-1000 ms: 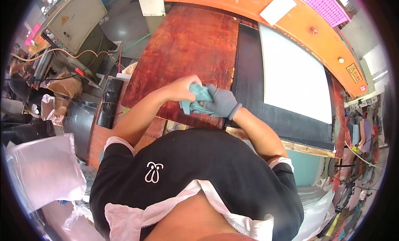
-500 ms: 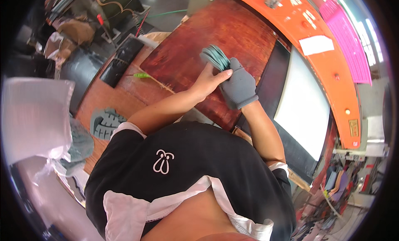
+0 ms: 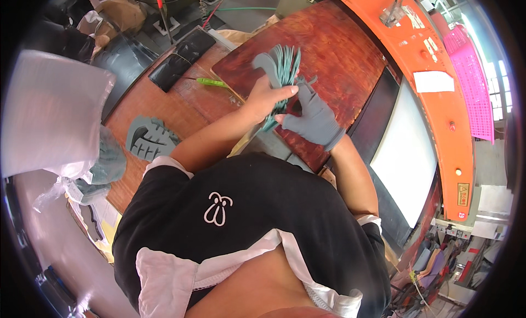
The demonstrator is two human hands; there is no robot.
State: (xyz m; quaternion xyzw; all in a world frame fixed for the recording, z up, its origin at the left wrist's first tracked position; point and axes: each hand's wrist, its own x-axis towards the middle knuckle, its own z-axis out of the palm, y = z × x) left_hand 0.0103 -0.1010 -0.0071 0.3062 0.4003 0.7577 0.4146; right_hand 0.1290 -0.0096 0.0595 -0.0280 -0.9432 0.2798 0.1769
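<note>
A fanned stack of thin teal cut-out pieces [image 3: 285, 63] stands on edge in my hands, above a reddish-brown board [image 3: 339, 49]. My bare left hand [image 3: 266, 98] is closed round its near left side, the thumb lying across the front. At the right edge of the stack is my right hand [image 3: 315, 118], in a grey glove that leaves the thumb tip bare. That thumb presses the lower part of the stack, and the other fingers bend toward its upper edge, partly hidden. A flat grey-green piece with slits [image 3: 150, 138] lies on the wooden table [image 3: 123, 112] by my left elbow.
A green-handled tool [image 3: 211, 82] and a black wrapped bundle [image 3: 181, 57] lie beyond my left forearm. An orange machine beam [image 3: 433, 104] curves along the right, beside a white sheet [image 3: 408, 159]. Plastic-wrapped goods [image 3: 55, 115] stand at the far left.
The stack has fanned out wider and turned more upright. My right hand has shifted from gripping its end to its right side, with the fingers spread further. The view has swung slightly.
</note>
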